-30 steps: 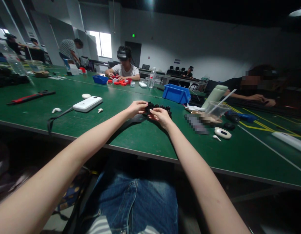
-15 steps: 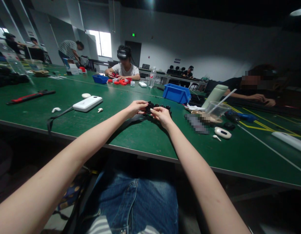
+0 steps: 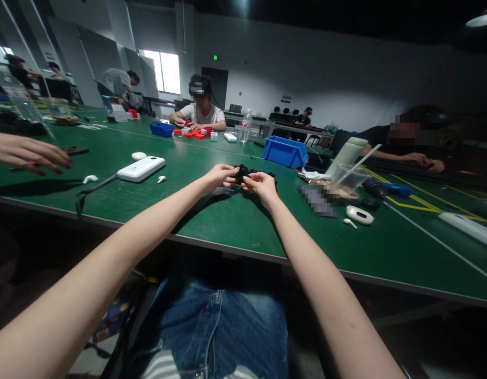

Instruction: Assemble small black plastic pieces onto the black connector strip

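Both my hands meet over the green table (image 3: 227, 221), around a small black part (image 3: 242, 172) whose kind I cannot make out. My left hand (image 3: 221, 176) pinches it from the left with thumb and fingers. From the right, my right hand (image 3: 261, 185) grips the same part with closed fingertips. Behind and beside my right hand lie more dark pieces (image 3: 271, 174), partly hidden by the fingers. A dark strap-like shape (image 3: 215, 196) lies on the table under my left wrist.
To the left are a white power bank (image 3: 141, 168) with a strap and loose earbuds (image 3: 161, 179). A co-worker's hand (image 3: 33, 152) reaches in there. A blue bin (image 3: 286, 151) stands ahead; a plastic cup (image 3: 349, 179), green bottle (image 3: 348, 155), earbud case (image 3: 359, 215) and drill (image 3: 389, 189) are right.
A co-worker's hand has come in from the left, over the red and black tool. My own hands stay nearly in place, with slight finger movement on the black part.
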